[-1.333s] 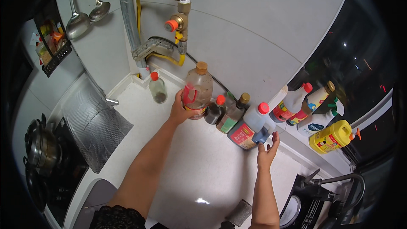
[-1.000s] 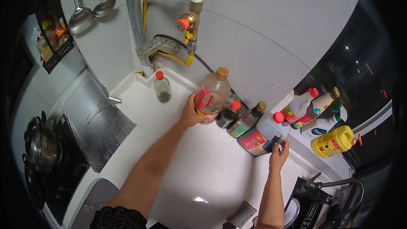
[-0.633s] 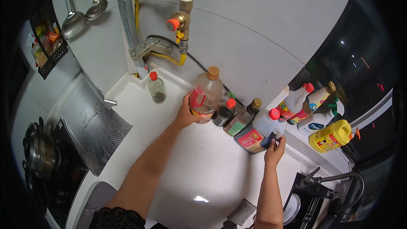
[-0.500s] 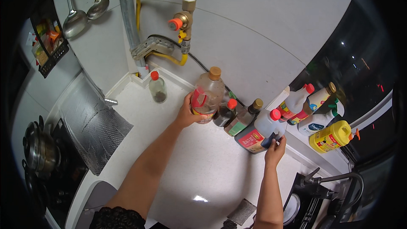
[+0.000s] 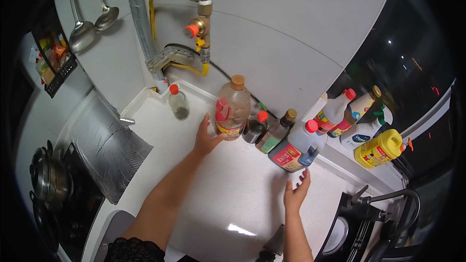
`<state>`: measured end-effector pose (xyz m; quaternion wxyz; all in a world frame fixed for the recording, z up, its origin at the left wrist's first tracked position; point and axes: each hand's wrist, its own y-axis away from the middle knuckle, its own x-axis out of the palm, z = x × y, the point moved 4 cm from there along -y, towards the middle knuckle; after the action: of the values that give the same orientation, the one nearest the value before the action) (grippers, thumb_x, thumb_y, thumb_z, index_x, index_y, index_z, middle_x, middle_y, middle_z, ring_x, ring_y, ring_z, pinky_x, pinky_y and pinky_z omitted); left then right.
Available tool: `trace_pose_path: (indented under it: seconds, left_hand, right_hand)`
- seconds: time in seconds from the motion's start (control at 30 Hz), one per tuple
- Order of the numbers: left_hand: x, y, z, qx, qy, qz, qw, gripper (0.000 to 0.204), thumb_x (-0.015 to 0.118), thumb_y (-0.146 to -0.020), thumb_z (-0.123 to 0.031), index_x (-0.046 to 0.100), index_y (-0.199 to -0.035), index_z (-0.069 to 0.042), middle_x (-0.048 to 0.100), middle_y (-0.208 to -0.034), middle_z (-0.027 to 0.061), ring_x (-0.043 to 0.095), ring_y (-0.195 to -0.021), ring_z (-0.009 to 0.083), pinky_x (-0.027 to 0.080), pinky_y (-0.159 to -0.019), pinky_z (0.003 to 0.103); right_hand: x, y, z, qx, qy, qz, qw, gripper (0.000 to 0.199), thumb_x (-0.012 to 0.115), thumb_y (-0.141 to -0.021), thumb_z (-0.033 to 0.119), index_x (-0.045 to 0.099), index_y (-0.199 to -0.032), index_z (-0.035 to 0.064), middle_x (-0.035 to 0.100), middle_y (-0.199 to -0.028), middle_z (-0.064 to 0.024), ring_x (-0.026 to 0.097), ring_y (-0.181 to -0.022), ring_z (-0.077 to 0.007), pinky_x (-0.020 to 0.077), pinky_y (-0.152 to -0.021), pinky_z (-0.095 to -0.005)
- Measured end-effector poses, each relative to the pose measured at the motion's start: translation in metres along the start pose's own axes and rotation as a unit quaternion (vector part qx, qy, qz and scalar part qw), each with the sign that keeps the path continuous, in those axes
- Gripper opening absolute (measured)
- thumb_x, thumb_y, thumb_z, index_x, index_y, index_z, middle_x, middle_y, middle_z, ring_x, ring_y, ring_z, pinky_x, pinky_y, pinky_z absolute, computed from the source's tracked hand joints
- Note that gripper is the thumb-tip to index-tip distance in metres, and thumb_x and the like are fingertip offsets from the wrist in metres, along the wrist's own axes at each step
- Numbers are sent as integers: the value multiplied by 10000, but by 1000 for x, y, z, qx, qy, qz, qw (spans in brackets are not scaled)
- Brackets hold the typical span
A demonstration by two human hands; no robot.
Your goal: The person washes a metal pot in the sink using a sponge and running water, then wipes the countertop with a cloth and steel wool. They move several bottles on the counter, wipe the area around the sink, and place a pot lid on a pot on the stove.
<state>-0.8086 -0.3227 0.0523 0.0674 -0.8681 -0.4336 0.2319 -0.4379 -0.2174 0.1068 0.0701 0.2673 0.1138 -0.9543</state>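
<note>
My left hand (image 5: 208,137) is open beside a large clear bottle (image 5: 234,109) with a tan cap; its fingers are spread and nothing is in them. Open too, my right hand (image 5: 296,191) hovers over the counter just in front of a big jug (image 5: 292,150) of dark liquid with a red cap. Between the large bottle and the jug stand a small dark bottle (image 5: 255,128) with a red cap and a green-labelled bottle (image 5: 276,133). A small glass bottle (image 5: 179,103) with a red cap stands apart, toward the corner.
Silvery foil sheeting (image 5: 107,150) borders the counter at left, by a stove with a steel pot (image 5: 48,179). Several bottles, including a yellow jug (image 5: 378,149), line the window sill. Two ladles (image 5: 82,36) hang at upper left. A sink faucet (image 5: 393,195) is at lower right.
My left hand has come off the large bottle and moved slightly left. My right hand has let go of the jug's handle and drawn back toward me. The view has shifted slightly.
</note>
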Motion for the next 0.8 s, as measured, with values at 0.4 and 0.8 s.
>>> trace_pose_path:
  seconds: [0.4, 0.8]
  left_hand:
    - [-95, -72, 69, -131, -94, -242, 957, 949, 878, -586, -249, 358, -1329, 31, 537, -1231, 218, 542, -1120, 354, 432, -975, 391]
    - [-26, -54, 12, -53, -55, -12, 997, 904, 870, -594, -164, 380, -1341, -23, 619, -1146, 169, 607, -1063, 282, 485, -904, 366]
  right_hand:
    - [-13, 65, 24, 79, -101, 52, 990, 727, 661, -800, 2, 318, -1436, 74, 427, -1353, -130, 479, -1161, -246, 417, -968, -394]
    - [-18, 69, 29, 64, -111, 52, 990, 705, 667, -802, 7, 340, -1424, 67, 454, -1318, -144, 516, -1113, -239, 453, -928, -383]
